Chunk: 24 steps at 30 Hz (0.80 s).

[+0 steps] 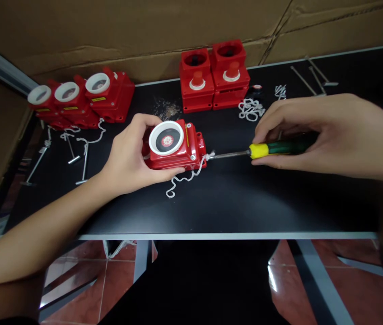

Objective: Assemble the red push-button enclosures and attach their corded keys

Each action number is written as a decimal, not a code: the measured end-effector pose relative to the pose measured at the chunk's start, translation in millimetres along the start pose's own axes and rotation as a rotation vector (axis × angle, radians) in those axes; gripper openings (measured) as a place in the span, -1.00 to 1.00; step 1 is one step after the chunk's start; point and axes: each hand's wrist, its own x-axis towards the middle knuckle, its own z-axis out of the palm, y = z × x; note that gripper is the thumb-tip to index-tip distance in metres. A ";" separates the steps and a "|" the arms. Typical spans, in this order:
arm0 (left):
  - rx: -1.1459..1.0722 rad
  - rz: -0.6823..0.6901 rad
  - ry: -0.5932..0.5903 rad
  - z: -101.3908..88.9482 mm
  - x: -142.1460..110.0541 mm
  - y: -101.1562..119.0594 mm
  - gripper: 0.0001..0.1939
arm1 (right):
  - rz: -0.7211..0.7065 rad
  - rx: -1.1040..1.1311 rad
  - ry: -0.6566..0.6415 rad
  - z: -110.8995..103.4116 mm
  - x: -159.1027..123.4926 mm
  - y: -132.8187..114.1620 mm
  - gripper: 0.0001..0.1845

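No text could be read: the yellow labels [98, 99] on the left boxes [123, 94] and the red-and-white emblem [167, 141] on the held box [176, 161] were too small.

At 6 o'clock we see black clothing [194, 284], a broad, plain dark shape that widens toward the bottom edge. Low down at 7 o'clock we find a thin dark edge [11, 321], perhaps a sleeve hem, though too little shows for us to be sure. The left forearm [59, 216], at 8 o'clock, is bare, as is the left hand [128, 155]. At 3 o'clock we see the right hand [333, 135], bare to the wrist.
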 end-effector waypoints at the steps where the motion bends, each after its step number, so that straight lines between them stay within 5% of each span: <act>1: -0.002 0.013 0.002 0.3 0.1 0.0 -0.12 | -0.007 -0.007 0.000 -0.6 0.4 -1.5 -0.67; 13: -0.005 -0.027 0.002 0.5 -3.4 4.2 -0.19 | -0.015 0.043 -0.069 -7.2 -0.1 -0.2 -0.73; 20: 0.029 -0.035 -0.005 0.1 -1.9 2.8 -0.18 | -0.005 -0.001 -0.030 0.0 2.0 -0.5 -0.36; 24: 0.036 -0.007 0.010 0.3 -1.5 1.6 -0.17 | -0.013 -0.009 0.000 2.7 2.2 2.4 -0.48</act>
